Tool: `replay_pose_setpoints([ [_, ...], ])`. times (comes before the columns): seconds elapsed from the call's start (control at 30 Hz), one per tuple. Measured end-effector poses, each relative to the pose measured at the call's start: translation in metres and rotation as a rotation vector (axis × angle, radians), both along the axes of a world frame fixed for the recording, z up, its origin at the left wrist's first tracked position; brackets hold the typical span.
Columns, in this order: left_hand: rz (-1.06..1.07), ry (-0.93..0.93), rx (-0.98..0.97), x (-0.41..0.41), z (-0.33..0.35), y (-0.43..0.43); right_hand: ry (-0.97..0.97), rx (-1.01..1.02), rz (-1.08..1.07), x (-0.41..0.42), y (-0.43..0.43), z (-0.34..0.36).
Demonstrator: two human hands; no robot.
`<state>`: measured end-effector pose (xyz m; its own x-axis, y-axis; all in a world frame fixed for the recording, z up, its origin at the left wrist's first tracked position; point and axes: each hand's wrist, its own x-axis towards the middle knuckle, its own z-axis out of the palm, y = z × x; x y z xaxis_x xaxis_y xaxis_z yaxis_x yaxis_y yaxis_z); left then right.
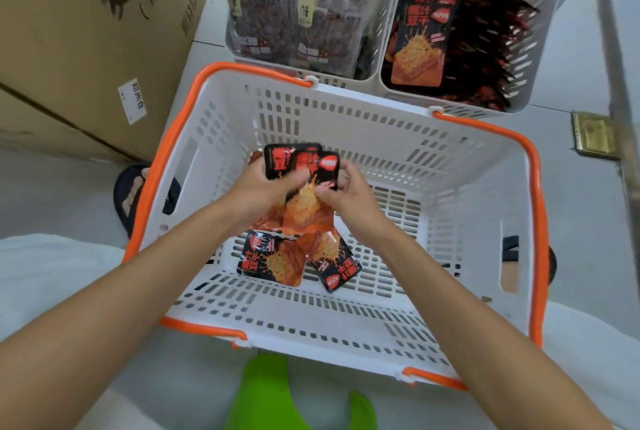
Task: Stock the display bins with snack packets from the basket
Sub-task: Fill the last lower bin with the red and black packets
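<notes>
Over the white basket with orange handles (478, 208), both of my hands hold a small stack of black-and-orange snack packets (304, 201). My left hand (258, 183) grips the stack from the left, thumb across the front. My right hand (346, 192) pinches its right edge. Two more of the same packets (273, 261) lie flat on the basket floor beneath my hands. Beyond the basket, the right display bin (540, 48) holds many upright packets of this kind, and the left display bin (230, 45) holds dark clear-wrapped packets.
A large cardboard box (86, 41) stands at the left, close to the basket. A dark sandal (130, 194) shows beside the basket's left wall. A metal post with a brass hinge plate (594, 133) runs down the right. Something green (273, 391) lies at the bottom edge.
</notes>
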<state>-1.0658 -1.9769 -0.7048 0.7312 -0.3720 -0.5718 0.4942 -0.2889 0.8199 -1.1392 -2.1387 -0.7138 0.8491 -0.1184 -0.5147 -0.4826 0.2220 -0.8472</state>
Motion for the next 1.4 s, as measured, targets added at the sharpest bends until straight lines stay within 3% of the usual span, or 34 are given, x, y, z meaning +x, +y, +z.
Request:
replay_pose_setpoints([
  [0.1,0.014,-0.104,0.198,0.002,-0.019,0.022,0.125,-0.198,0.371,-0.01,0.001,-0.038],
  [0.2,0.087,-0.193,0.246,0.012,-0.027,0.041,0.318,-0.917,0.97,-0.039,-0.008,-0.083],
  [0.27,0.121,-0.188,0.236,0.015,-0.033,0.048,0.248,-1.141,1.129,-0.063,-0.009,-0.106],
  [0.4,0.191,-0.128,0.195,0.017,-0.043,0.05,-0.001,-1.097,0.984,-0.083,-0.012,-0.119],
  [0.5,0.136,-0.063,0.151,0.016,-0.045,0.051,0.197,-0.742,0.632,-0.067,-0.019,-0.101],
  [0.6,0.08,-0.069,0.142,0.015,-0.045,0.054,0.177,-0.517,0.477,-0.034,-0.041,-0.06],
  [0.7,-0.016,-0.054,0.113,0.017,-0.039,0.049,-0.008,-0.514,0.591,0.001,-0.05,-0.01],
  [0.8,-0.145,0.097,-0.013,0.014,-0.03,0.04,-0.127,-0.584,0.517,0.022,-0.035,0.022],
  [0.87,-0.104,0.24,-0.169,0.014,-0.023,0.034,-0.185,-0.707,0.459,0.03,-0.026,0.03],
  [0.97,-0.043,0.333,-0.3,0.017,-0.013,0.032,-0.195,-0.724,0.436,0.034,-0.023,0.034],
  [1.1,-0.204,0.201,-0.196,0.011,-0.003,0.022,-0.257,-0.789,0.524,0.035,-0.021,0.038],
  [1.23,-0.187,0.025,-0.213,0.007,0.008,-0.005,-0.447,-0.8,0.073,0.033,-0.015,0.042],
  [1.3,-0.106,0.012,-0.255,0.01,0.017,-0.021,-0.339,-0.756,-0.119,0.031,-0.021,0.043],
  [1.4,-0.012,-0.026,-0.298,0.017,0.033,-0.052,-0.132,-0.493,-0.153,0.03,-0.033,0.049],
])
